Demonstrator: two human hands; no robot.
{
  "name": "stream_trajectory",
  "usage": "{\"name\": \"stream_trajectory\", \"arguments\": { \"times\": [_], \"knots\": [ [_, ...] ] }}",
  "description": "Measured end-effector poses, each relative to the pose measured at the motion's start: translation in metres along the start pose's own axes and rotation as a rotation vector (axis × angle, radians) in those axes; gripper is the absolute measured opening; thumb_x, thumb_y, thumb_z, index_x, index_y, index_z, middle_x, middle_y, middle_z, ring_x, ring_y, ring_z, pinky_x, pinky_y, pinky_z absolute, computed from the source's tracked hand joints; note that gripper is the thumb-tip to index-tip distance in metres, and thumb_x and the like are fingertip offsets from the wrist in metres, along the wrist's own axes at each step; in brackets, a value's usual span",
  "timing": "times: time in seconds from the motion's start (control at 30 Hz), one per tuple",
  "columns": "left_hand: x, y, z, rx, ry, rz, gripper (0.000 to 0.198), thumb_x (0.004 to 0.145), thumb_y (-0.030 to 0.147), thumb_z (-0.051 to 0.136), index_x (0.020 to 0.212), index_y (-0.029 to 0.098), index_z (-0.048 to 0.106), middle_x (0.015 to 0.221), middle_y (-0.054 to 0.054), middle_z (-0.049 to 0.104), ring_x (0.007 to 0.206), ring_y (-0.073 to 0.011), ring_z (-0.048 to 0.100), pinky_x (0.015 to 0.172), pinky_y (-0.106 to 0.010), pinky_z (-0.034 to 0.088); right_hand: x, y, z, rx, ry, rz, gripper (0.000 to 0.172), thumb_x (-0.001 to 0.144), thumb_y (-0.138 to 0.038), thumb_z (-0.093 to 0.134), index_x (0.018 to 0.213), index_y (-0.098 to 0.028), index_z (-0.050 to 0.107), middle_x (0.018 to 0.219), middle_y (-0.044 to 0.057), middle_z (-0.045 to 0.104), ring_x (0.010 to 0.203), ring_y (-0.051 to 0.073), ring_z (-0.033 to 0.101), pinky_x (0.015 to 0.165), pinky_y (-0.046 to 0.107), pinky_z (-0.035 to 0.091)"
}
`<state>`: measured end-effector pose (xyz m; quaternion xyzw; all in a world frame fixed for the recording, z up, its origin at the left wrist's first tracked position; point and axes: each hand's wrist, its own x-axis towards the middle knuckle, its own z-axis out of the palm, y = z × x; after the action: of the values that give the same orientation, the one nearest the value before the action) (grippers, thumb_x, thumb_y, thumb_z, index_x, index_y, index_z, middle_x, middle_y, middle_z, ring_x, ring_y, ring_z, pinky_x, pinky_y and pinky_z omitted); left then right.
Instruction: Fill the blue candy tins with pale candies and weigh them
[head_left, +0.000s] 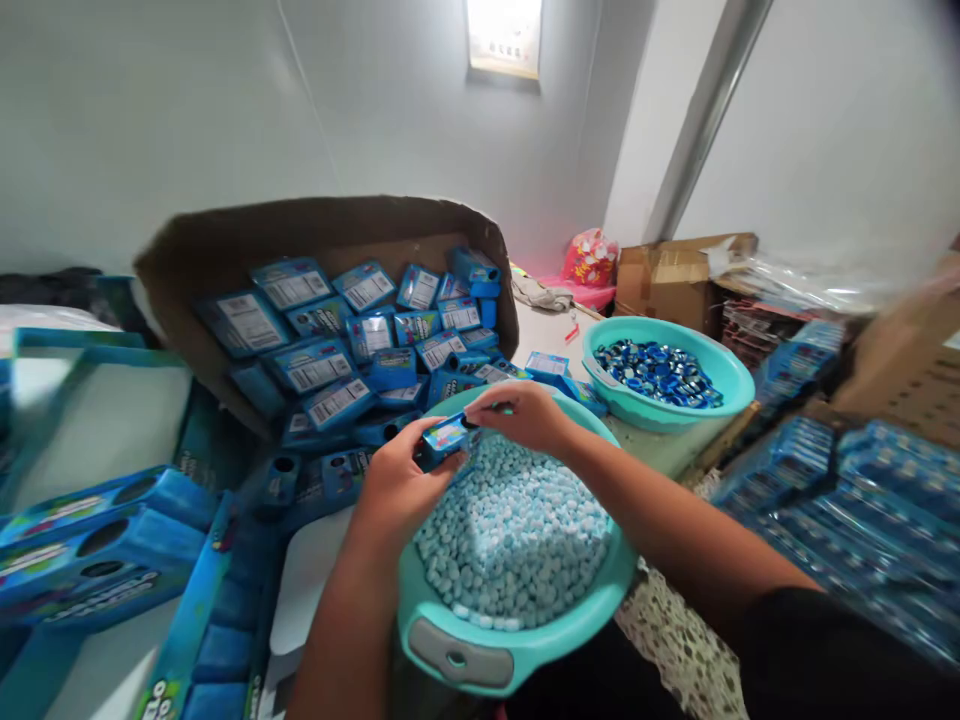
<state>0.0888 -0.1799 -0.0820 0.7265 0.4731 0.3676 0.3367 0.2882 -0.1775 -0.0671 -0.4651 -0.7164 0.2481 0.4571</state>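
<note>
My left hand is closed around a small printed blue carton, holding it above a turquoise tub. At the carton's right end, the fingertips of my right hand are pinched together. Something small and dark shows at those fingertips, perhaps the carton's end flap; I cannot make it out. Below both hands, the tub is filled with pale blue and white candy-like pellets. Just behind my hands lie many more blue cartons, heaped in and spilling from a tipped brown cardboard box.
A second turquoise basin with shiny blue round pieces stands at the right. Larger blue display boxes crowd the left side. Plastic-wrapped blue packs are stacked at the far right, near open cardboard boxes by the wall.
</note>
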Motion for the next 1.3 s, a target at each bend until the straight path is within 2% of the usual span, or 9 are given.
{"name": "stream_trajectory", "arguments": {
  "times": [0.23, 0.33, 0.43, 0.53, 0.63, 0.73, 0.9, 1.03, 1.3],
  "knots": [
    [-0.003, 0.001, 0.000, 0.071, 0.013, 0.011, 0.050, 0.066, 0.040, 0.076, 0.112, 0.024, 0.067, 0.097, -0.004, 0.073, 0.086, -0.0246, 0.069, 0.076, -0.033, 0.052, 0.002, 0.014, 0.004, -0.012, 0.072, 0.041, 0.029, 0.069, -0.031, 0.078, 0.093, -0.016, 0.071, 0.096, 0.003, 0.068, 0.075, 0.011, 0.061, 0.069, 0.024, 0.051],
    [-0.001, 0.001, 0.001, 0.023, 0.058, 0.023, 0.052, 0.065, 0.039, 0.076, 0.113, 0.024, 0.067, 0.098, -0.004, 0.073, 0.087, -0.0241, 0.069, 0.075, -0.031, 0.053, 0.000, 0.019, -0.003, -0.196, 0.075, 0.143, 0.029, 0.089, -0.039, 0.058, 0.102, -0.015, 0.068, 0.103, 0.005, 0.068, 0.085, 0.013, 0.061, 0.076, 0.025, 0.048],
    [0.001, 0.001, 0.002, 0.002, 0.171, -0.003, 0.051, 0.064, 0.038, 0.077, 0.112, 0.022, 0.068, 0.099, -0.005, 0.073, 0.088, -0.0242, 0.069, 0.075, -0.030, 0.053, -0.004, 0.017, -0.020, -0.450, -0.077, 0.309, 0.037, 0.099, -0.033, 0.038, 0.096, -0.012, 0.068, 0.092, 0.006, 0.069, 0.085, 0.015, 0.061, 0.075, 0.027, 0.046],
    [0.001, 0.001, 0.001, -0.016, 0.238, -0.002, 0.050, 0.064, 0.037, 0.077, 0.110, 0.021, 0.068, 0.099, -0.005, 0.074, 0.088, -0.0239, 0.070, 0.076, -0.029, 0.053, -0.013, -0.003, -0.037, -0.680, -0.332, 0.298, 0.032, 0.094, -0.038, 0.051, 0.089, -0.014, 0.070, 0.088, 0.008, 0.070, 0.084, 0.020, 0.063, 0.074, 0.029, 0.045],
    [-0.001, 0.001, 0.001, -0.052, 0.259, 0.022, 0.049, 0.065, 0.037, 0.076, 0.111, 0.022, 0.068, 0.099, -0.004, 0.074, 0.089, -0.0230, 0.070, 0.078, -0.029, 0.053, -0.030, -0.033, -0.045, -1.067, -0.535, 0.394, 0.044, 0.093, -0.047, 0.049, 0.098, -0.011, 0.071, 0.095, 0.018, 0.070, 0.092, 0.030, 0.065, 0.077, 0.038, 0.047],
    [-0.002, 0.002, 0.000, -0.025, 0.270, 0.003, 0.047, 0.065, 0.038, 0.076, 0.108, 0.022, 0.069, 0.095, -0.003, 0.074, 0.084, -0.0226, 0.070, 0.077, -0.029, 0.053, -0.057, -0.050, -0.041, -1.109, -0.719, 0.590, 0.066, 0.093, -0.058, 0.037, 0.118, -0.003, 0.065, 0.106, 0.026, 0.067, 0.103, 0.040, 0.063, 0.083, 0.048, 0.049],
    [0.000, 0.001, 0.000, -0.035, 0.288, -0.005, 0.042, 0.067, 0.038, 0.074, 0.106, 0.022, 0.069, 0.095, -0.004, 0.074, 0.085, -0.0232, 0.069, 0.077, -0.031, 0.053, -0.100, -0.036, -0.008, -0.910, -0.780, 0.614, 0.094, 0.088, -0.073, 0.028, 0.155, -0.007, 0.019, 0.157, 0.025, 0.018, 0.146, 0.040, 0.010, 0.116, 0.055, 0.017],
    [0.000, -0.001, 0.001, -0.083, 0.290, 0.016, 0.042, 0.069, 0.038, 0.073, 0.107, 0.021, 0.068, 0.097, -0.005, 0.073, 0.088, -0.0239, 0.069, 0.079, -0.032, 0.054, -0.096, -0.013, 0.034, -0.769, -0.668, 0.492, 0.090, 0.090, -0.069, 0.030, 0.155, -0.008, 0.016, 0.159, 0.023, 0.014, 0.147, 0.037, 0.010, 0.117, 0.057, 0.007],
    [-0.001, -0.003, -0.001, -0.127, 0.311, 0.011, 0.043, 0.073, 0.037, 0.070, 0.111, 0.019, 0.066, 0.104, -0.008, 0.072, 0.094, -0.0254, 0.068, 0.083, -0.034, 0.053, -0.049, 0.016, 0.064, -0.763, -0.464, 0.025, 0.047, 0.096, -0.044, 0.037, 0.122, -0.012, 0.060, 0.131, 0.019, 0.055, 0.124, 0.031, 0.047, 0.105, 0.048, 0.037]
  ]
}}
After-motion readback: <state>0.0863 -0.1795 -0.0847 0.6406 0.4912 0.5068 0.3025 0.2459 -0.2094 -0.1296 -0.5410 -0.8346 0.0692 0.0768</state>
